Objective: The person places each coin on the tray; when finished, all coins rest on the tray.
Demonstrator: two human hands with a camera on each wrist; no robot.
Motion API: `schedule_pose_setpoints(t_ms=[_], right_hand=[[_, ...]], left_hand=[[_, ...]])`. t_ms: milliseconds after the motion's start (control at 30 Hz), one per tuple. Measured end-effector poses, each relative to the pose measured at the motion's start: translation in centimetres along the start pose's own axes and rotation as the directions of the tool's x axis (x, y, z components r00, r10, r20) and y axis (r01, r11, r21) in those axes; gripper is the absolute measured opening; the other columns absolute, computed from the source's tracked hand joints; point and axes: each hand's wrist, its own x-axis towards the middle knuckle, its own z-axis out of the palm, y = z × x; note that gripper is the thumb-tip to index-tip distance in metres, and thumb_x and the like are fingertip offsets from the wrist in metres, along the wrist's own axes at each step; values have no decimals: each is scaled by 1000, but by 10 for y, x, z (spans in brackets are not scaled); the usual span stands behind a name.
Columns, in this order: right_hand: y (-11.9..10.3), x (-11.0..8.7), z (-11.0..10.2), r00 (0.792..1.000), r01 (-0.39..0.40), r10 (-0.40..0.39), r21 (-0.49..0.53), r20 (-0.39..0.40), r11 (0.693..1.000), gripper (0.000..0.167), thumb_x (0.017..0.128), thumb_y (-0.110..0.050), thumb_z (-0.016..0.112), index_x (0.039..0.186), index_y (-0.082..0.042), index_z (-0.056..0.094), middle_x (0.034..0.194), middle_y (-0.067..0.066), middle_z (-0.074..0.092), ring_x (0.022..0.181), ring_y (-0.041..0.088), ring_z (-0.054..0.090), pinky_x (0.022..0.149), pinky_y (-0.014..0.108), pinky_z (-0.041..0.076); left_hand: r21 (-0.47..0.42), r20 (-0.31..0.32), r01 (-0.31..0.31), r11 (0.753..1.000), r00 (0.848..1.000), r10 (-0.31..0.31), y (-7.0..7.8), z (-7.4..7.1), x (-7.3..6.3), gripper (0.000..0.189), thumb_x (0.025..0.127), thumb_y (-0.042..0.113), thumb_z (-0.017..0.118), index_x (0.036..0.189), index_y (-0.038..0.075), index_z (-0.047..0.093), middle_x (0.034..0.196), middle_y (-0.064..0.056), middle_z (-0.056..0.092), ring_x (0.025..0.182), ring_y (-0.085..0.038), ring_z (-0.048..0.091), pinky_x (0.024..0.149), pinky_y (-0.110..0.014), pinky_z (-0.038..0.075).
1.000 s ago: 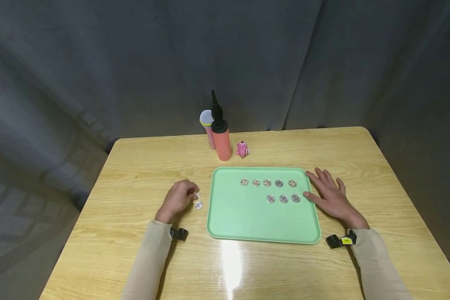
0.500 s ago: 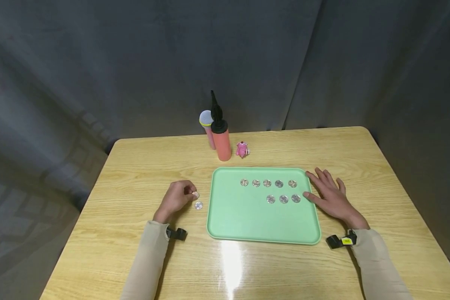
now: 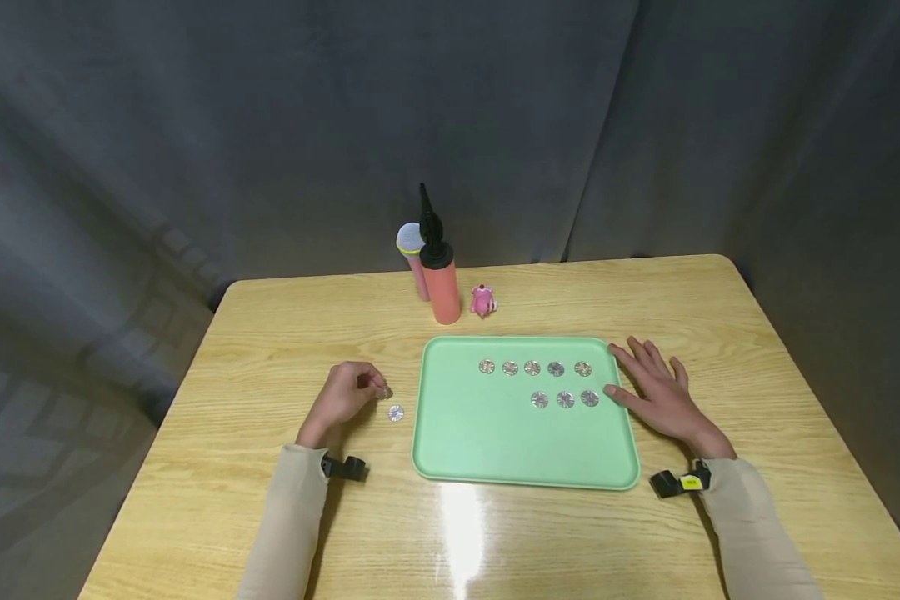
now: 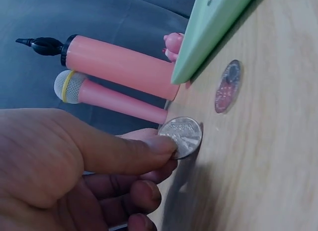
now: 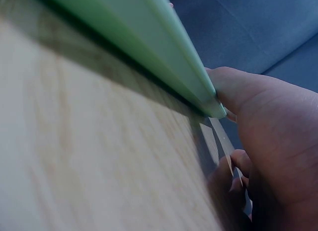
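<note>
My left hand (image 3: 345,393) pinches a silver coin (image 4: 183,136) between thumb and fingers, left of the green tray (image 3: 525,450). In the left wrist view the coin stands on edge, its lower rim close to the wood. A second coin (image 3: 396,413) lies flat on the table between that hand and the tray. My right hand (image 3: 663,400) is spread at the tray's right side, thumb and fingertip at its rim. On the tray several coins form two rows, the back row (image 3: 532,367) longer than the front row (image 3: 565,399).
Behind the tray stand a coral hand pump (image 3: 443,287) with a black nozzle and a pink toy microphone (image 3: 412,250) partly hidden by it. A small pink figure (image 3: 483,301) sits to their right. Grey curtains (image 3: 450,125) hang behind the wooden table (image 3: 307,317).
My left hand has drawn slightly left, away from the tray, and tilted its coin up from the table. The right hand keeps its place at the tray's rim.
</note>
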Motion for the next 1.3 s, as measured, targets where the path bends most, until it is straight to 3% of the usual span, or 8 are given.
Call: schedule_pose_setpoints(t_ms=[267, 600, 1000, 1300], right_hand=[[1, 1, 0, 1000, 0, 0, -7, 8, 1000, 72, 99, -38, 57, 159, -14, 25, 165, 31, 9, 154, 51, -2, 112, 74, -8], [1, 0, 1, 1000, -16, 16, -12, 4, 1000, 72, 99, -39, 58, 159, -15, 26, 165, 29, 10, 154, 50, 0, 112, 74, -7], [-1, 1, -1, 1000, -7, 7, -6, 15, 1000, 72, 100, -39, 57, 160, -16, 24, 165, 29, 9, 154, 50, -1, 112, 74, -8], [-2, 0, -1, 1000, -5, 5, -2, 14, 1000, 72, 100, -39, 57, 159, -15, 24, 165, 30, 9, 154, 50, -1, 112, 74, -8]], left_hand=[[-12, -33, 58, 998, 998, -58, 0, -4, -1, 3, 88, -1, 69, 86, -1, 71, 82, -11, 69, 73, -14, 55, 65, -20, 44], [-88, -39, 85, 992, 995, -89, 7, -4, 3, 13, 89, -9, 60, 93, -2, 71, 87, -16, 70, 70, -15, 54, 59, -19, 45], [-130, -46, 3, 992, 999, -9, 24, 4, 14, 10, 87, -9, 63, 91, -4, 72, 83, -17, 68, 68, -13, 52, 58, -18, 44], [-174, -38, -4, 985, 999, -3, 39, 16, 22, 8, 88, -7, 65, 90, -3, 72, 82, -16, 67, 67, -13, 51, 58, -19, 43]])
